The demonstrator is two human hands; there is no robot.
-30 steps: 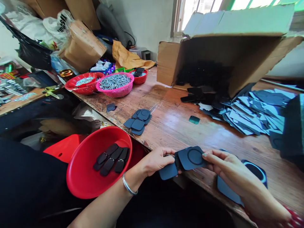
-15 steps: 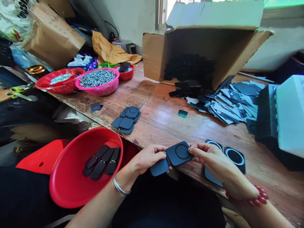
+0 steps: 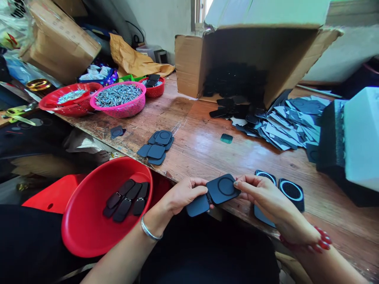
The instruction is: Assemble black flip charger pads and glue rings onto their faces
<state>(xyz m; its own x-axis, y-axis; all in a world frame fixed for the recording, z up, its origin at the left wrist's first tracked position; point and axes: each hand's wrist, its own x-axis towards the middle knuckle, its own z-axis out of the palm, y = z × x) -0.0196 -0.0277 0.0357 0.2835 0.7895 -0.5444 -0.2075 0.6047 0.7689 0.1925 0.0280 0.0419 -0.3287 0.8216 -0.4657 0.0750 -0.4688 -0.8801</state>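
Over the table's front edge, a dark hinged two-panel pad [image 3: 222, 190] is held unfolded, with a ring outline on its right panel. My left hand [image 3: 185, 196] pinches it near the hinge, thumb on top. The fingers of my right hand [image 3: 260, 193] grip the right panel's outer edge. Beside and partly behind my right hand lie pads with white rings [image 3: 291, 191]. A small stack of dark hinged pads [image 3: 156, 151] rests on the table to the left. Several more folded-out pads [image 3: 126, 203] lie in a red basin [image 3: 79, 232].
Bowls of metal parts [image 3: 118, 96] stand at the back left. An open cardboard box [image 3: 189, 67] holds dark pieces, with a heap of loose sheets [image 3: 284, 126] beside it. A white foam block [image 3: 363, 138] is at the right. A small green piece [image 3: 226, 138] lies mid-table.
The view has shifted slightly, so the table items appear a little higher and further left. Both hands keep the same hold on the pad.
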